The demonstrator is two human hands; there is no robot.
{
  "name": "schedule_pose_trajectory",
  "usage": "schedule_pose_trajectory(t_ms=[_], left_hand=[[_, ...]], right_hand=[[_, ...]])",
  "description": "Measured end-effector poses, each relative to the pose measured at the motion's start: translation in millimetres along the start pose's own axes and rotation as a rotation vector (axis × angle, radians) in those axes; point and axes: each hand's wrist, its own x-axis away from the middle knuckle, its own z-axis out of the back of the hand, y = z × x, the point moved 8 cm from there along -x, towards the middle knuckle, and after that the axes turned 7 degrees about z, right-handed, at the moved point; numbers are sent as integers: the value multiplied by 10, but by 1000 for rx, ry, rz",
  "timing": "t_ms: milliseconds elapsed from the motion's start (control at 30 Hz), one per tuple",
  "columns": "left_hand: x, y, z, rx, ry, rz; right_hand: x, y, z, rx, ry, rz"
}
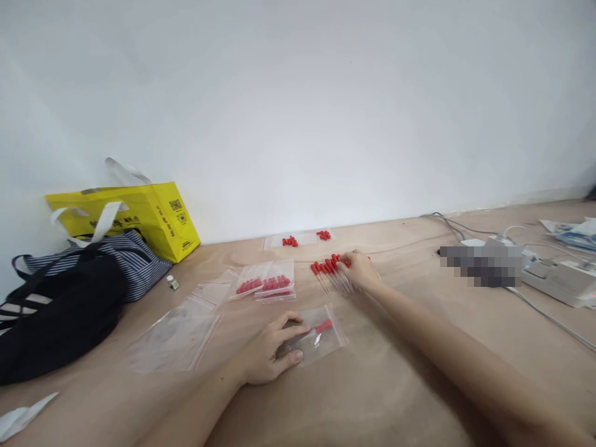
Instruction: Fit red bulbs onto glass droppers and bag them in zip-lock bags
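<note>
A clear zip bag (321, 347) with a red-bulbed dropper (323, 325) inside lies in the middle of the table. My left hand (272, 351) holds the bag's left end against the tabletop, thumb and forefinger spaced apart on the plastic. Farther back, my right hand (359, 270) pinches at the right side of a row of glass droppers with red bulbs (321, 268); its fingers cover part of the row. How many droppers it grips is hidden. Left of the row lie filled zip bags (275, 284) showing several red bulbs.
Flat clear bags (174, 338) lie left of my left hand. More red-bulbed droppers (289, 241) rest by the wall. A yellow bag (174, 217), a dark bag (69, 304) and a small bottle (172, 283) stand left. Power strip (559, 279) and cables (451, 222) occupy the right.
</note>
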Motion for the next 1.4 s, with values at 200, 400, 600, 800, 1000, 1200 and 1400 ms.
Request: schedule_pose_trajectory(t_ms=[200,400,600,800,1000,1200,1400], left_hand=[[-9,18,19,41,33,-31],[-25,11,27,3,64,-26],[-23,-85,24,1,88,77],[-13,-155,3,23,80,146],[-13,-132,16,7,74,154],[-1,-142,1,20,64,159],[-13,-128,-11,6,54,150]], right_hand=[[-284,46,-171,68,48,-83],[-301,84,-127,-11,122,-113],[-78,238,308,-212,294,-92],[568,360,258,-879,326,-187],[868,247,2,-1016,246,-305],[933,119,-133,-1144,147,-332],[1030,-184,-296,-1027,-268,-166]])
